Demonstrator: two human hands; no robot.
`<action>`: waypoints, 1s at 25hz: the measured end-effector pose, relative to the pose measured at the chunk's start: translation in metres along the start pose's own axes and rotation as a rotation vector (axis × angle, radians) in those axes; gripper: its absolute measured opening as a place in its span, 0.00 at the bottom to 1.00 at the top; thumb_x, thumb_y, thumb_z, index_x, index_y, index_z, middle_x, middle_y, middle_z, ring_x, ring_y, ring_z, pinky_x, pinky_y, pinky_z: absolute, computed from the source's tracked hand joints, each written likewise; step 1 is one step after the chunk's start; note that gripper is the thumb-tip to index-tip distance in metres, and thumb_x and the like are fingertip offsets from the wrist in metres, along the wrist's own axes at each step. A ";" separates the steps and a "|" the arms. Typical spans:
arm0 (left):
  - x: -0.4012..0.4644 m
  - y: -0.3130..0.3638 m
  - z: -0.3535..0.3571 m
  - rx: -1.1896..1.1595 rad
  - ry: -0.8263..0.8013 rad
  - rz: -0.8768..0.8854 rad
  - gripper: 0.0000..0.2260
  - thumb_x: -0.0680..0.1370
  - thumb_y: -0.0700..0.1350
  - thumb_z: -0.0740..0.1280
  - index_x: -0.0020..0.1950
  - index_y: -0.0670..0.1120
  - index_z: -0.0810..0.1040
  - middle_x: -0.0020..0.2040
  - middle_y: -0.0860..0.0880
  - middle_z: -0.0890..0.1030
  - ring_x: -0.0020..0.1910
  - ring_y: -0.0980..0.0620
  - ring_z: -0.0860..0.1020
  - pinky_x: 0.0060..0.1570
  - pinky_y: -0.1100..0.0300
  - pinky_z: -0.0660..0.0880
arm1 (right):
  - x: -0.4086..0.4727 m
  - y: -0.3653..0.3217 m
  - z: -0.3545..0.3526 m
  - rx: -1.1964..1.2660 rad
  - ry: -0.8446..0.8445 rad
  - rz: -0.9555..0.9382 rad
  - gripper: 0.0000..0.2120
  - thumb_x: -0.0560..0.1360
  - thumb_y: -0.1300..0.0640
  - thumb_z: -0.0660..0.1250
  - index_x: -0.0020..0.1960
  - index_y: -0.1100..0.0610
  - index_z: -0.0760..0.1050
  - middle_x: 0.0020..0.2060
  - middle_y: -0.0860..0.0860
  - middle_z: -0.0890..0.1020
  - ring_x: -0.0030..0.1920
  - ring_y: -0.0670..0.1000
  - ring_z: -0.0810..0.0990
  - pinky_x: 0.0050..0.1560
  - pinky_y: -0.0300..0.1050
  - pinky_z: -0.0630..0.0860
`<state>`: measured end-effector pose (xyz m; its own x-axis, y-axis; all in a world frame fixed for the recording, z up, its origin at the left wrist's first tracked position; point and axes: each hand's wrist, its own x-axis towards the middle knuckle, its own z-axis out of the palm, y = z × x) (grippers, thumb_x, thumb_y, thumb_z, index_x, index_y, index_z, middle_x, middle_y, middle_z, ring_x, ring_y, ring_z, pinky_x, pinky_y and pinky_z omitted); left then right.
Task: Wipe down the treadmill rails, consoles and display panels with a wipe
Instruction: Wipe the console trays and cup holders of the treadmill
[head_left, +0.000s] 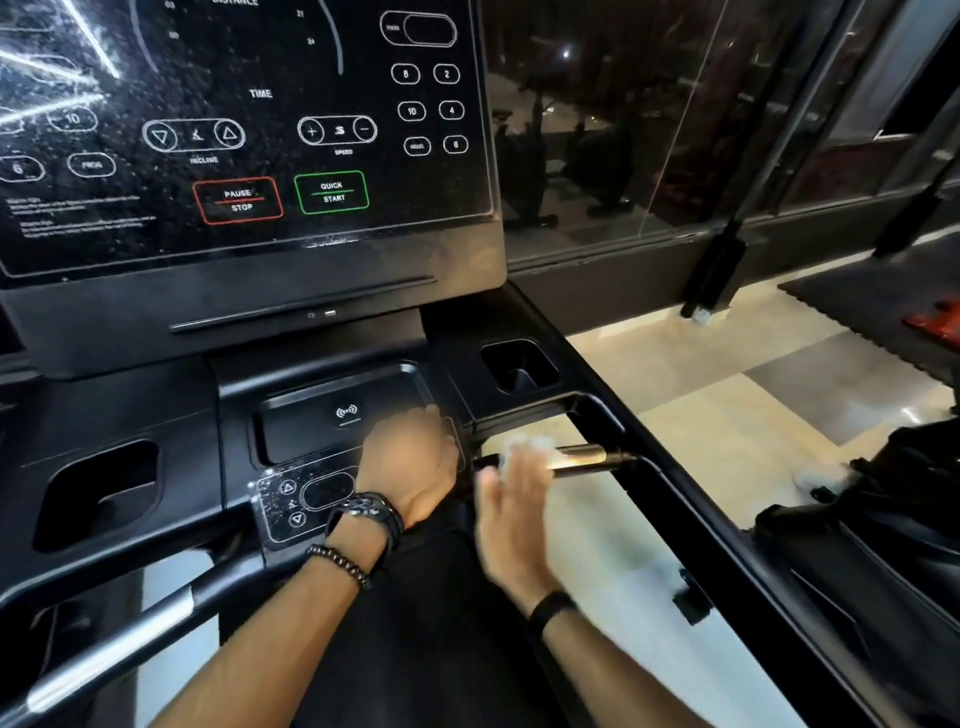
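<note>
Two bare forearms reach up from the bottom edge over the treadmill's dark console (244, 426). On the left wrist sit a watch (366, 512) and a bead bracelet (337, 564); the right wrist wears a thin black band (550, 608).

The left hand (410, 462) lies knuckles-up on the right end of the console tray (291, 415), which bears a wireless-charging mark, just above a small clear key panel (291, 499) speckled with droplets. Its fingers curl down out of sight, so whether that grip holds anything cannot be told.

The right hand (511, 514) is blurred, fingers extended in a wide grip, touching a white wipe (530, 449) that lies on the short metal grip bar (582, 460) just right of the console. Whether the fingers pinch the wipe is unclear.

Above, the display panel (249, 130) is wet with spray, its PAUSE/STOP and QUICK START keys readable. A cup holder (519, 366) sits right of the tray, another (98, 493) at far left. The right rail (691, 499) runs diagonally toward the camera over pale floor (727, 415).
</note>
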<state>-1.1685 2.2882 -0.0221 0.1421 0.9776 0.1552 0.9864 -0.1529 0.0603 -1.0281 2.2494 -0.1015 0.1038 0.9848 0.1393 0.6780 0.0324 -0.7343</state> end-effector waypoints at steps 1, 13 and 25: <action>0.001 0.001 -0.002 0.005 0.001 -0.002 0.38 0.72 0.57 0.37 0.73 0.42 0.71 0.61 0.46 0.80 0.59 0.45 0.78 0.59 0.52 0.72 | -0.012 -0.003 0.005 -0.105 -0.093 -0.174 0.41 0.80 0.32 0.35 0.82 0.58 0.44 0.81 0.52 0.43 0.80 0.49 0.35 0.79 0.49 0.34; -0.006 -0.002 -0.013 -0.132 -0.060 -0.061 0.28 0.81 0.56 0.45 0.78 0.50 0.67 0.75 0.49 0.72 0.72 0.46 0.71 0.70 0.55 0.64 | 0.065 0.000 -0.035 -0.462 -0.353 -0.202 0.50 0.74 0.29 0.24 0.53 0.55 0.79 0.50 0.52 0.83 0.60 0.54 0.77 0.79 0.56 0.46; -0.072 -0.083 -0.038 -0.323 0.071 -0.388 0.18 0.84 0.52 0.55 0.62 0.49 0.82 0.59 0.38 0.83 0.59 0.36 0.79 0.53 0.49 0.72 | 0.015 0.031 -0.020 -0.223 0.004 -0.048 0.33 0.81 0.41 0.41 0.77 0.59 0.60 0.75 0.53 0.64 0.79 0.57 0.55 0.78 0.64 0.42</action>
<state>-1.2637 2.2247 -0.0009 -0.2465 0.9608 0.1267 0.8881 0.1717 0.4264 -0.9907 2.2614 -0.1086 0.0698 0.9823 0.1738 0.8265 0.0406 -0.5615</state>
